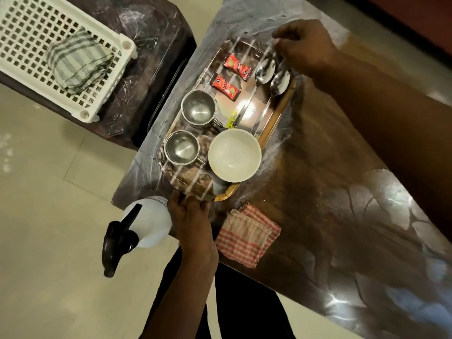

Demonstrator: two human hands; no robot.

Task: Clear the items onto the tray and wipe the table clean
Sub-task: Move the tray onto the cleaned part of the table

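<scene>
Glossy brown table [318, 192] over pale floor tiles [49, 192]; each hand, left hand [193, 223] and right hand [305, 45], grips the tray [274, 118].

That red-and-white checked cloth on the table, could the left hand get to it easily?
Probably yes. The left hand grips the tray's near end, and the red-and-white checked cloth lies right beside it on the table, uncovered, with nothing between them.

On my tray [274, 123]: 2 steel cups [198, 107], 2 spoons [265, 69], 2 red sachets [237, 66], 1 white bowl [234, 155]. Beside it: 1 spray bottle [144, 226], 1 checked cloth [247, 234].
</scene>
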